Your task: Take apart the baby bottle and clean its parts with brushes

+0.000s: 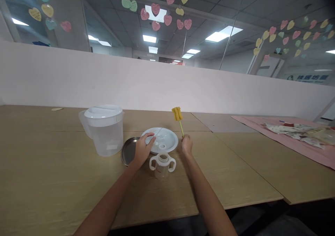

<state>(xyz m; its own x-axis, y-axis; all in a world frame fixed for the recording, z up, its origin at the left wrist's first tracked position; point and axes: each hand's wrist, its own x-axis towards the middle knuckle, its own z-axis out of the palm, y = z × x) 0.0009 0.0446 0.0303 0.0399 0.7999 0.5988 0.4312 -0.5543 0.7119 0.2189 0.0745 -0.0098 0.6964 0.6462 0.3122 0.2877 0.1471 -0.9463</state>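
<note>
My right hand (187,144) is closed round the thin green handle of a sponge brush (177,113), holding it upright with its yellow foam head at the top. My left hand (143,148) reaches over the left side of a white bowl (171,142), thumb and forefinger brought near each other. A fine line runs from these fingertips, but what they pinch is too small to make out. Small white parts (162,147) lie in the bowl. In front of it stands a clear baby bottle (161,169) with two white handles and an uncapped neck.
A lidded clear plastic pitcher (108,134) stands to the left. Beside the bowl, a round metal tray (128,151) lies partly behind my left hand. On the far right, a pink cloth (261,124) bears crumpled packaging (295,131). A white wall (157,86) rises behind the table.
</note>
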